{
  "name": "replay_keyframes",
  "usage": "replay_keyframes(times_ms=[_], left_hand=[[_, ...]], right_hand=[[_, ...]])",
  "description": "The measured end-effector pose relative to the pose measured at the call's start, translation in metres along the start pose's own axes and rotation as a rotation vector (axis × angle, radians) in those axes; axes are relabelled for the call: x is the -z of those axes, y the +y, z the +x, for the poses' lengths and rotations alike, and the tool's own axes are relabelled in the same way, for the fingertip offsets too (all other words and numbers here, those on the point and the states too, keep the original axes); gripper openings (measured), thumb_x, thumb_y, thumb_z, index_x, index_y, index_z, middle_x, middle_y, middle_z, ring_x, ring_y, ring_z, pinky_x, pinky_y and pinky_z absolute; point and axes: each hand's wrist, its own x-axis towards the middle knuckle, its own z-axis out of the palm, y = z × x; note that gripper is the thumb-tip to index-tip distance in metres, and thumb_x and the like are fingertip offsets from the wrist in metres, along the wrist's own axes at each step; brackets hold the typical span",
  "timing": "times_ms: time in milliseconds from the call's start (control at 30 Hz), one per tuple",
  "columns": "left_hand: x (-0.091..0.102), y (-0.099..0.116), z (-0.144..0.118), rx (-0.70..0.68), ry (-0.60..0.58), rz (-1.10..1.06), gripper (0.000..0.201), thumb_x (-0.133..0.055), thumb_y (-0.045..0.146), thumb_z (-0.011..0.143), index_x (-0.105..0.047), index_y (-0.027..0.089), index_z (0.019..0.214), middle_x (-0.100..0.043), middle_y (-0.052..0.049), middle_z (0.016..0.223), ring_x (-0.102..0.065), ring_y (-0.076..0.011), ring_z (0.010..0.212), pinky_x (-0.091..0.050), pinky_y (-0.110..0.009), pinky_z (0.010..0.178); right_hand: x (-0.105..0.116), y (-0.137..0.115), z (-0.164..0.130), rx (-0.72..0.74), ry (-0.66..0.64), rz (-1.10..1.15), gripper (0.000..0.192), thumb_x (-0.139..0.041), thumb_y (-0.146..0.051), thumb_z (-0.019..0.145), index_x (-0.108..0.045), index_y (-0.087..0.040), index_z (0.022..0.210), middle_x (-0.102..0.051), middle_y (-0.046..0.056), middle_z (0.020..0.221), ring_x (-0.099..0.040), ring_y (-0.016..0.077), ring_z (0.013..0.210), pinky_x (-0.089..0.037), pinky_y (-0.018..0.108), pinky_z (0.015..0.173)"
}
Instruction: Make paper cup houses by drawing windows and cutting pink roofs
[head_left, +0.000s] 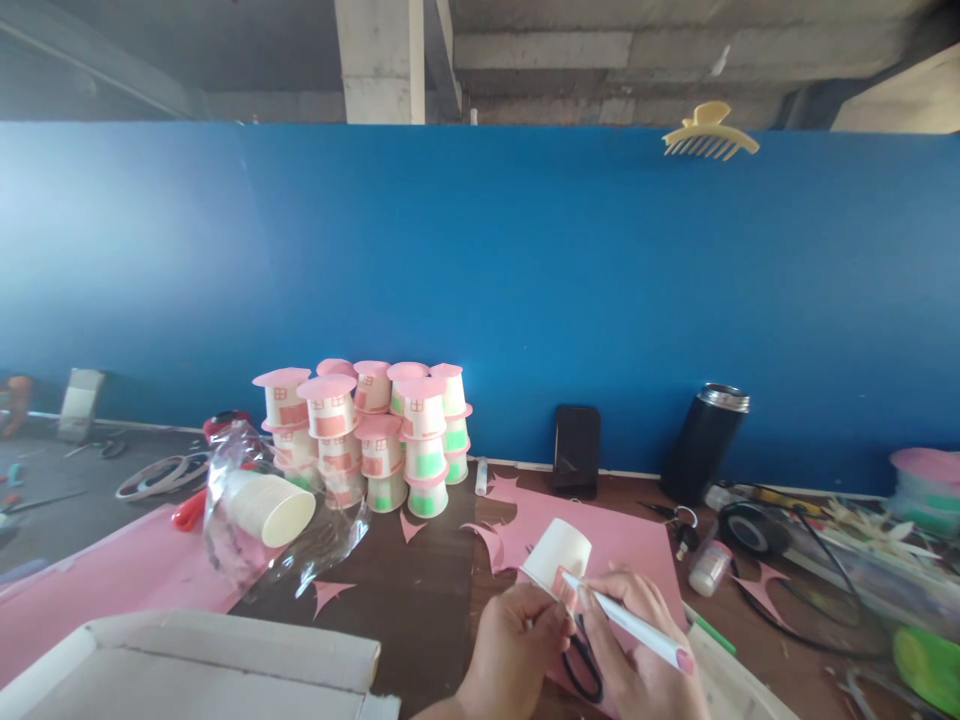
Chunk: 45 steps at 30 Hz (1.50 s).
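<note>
Tilted over pink paper, a white paper cup point(562, 550) is pinched at its rim by my left hand point(514, 640). A patch of reddish colour shows on the cup's side. My right hand point(641, 650) grips a white marker point(636, 628) with a pink end, its tip touching that patch. Black-handled scissors point(585, 668) lie partly hidden beneath my hands. Beyond them, stacked paper cups point(424, 415) with pink disc tops bear red windows and red or green blocks.
Clear plastic holds nested paper cups point(274, 508) at left, behind a white cardboard box point(202, 665). A phone point(576, 450) and a black flask point(701, 445) stand against the blue partition point(525, 280). Pink paper point(630, 535), tape point(752, 528) and a small jar point(709, 568) lie at right.
</note>
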Motion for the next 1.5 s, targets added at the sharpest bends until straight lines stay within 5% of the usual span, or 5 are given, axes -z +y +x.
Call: replay_keyframes(times_ms=[1200,1500], left_hand=[[0.003,0.005,0.0,-0.063,0.006,0.087,0.027,-0.056,0.032,0.078,-0.061,0.014,0.059,-0.049,0.002,0.057,-0.042,-0.0117,0.057,-0.03,-0.024,0.055],[0.0,-0.001,0.001,0.003,0.0,-0.027,0.031,-0.062,0.042,0.075,-0.063,0.013,0.063,-0.054,0.0,0.059,-0.045,-0.0114,0.056,-0.032,-0.023,0.054]], right_hand=[[0.001,-0.008,-0.002,-0.022,-0.051,0.047,0.013,-0.052,-0.024,0.09,-0.053,-0.024,0.077,-0.057,-0.001,0.068,-0.056,0.018,0.067,-0.044,0.033,0.067],[-0.001,0.003,-0.002,-0.038,0.001,0.058,0.005,-0.056,-0.024,0.089,-0.057,-0.024,0.084,-0.06,0.0,0.073,-0.055,0.0196,0.073,-0.042,0.034,0.071]])
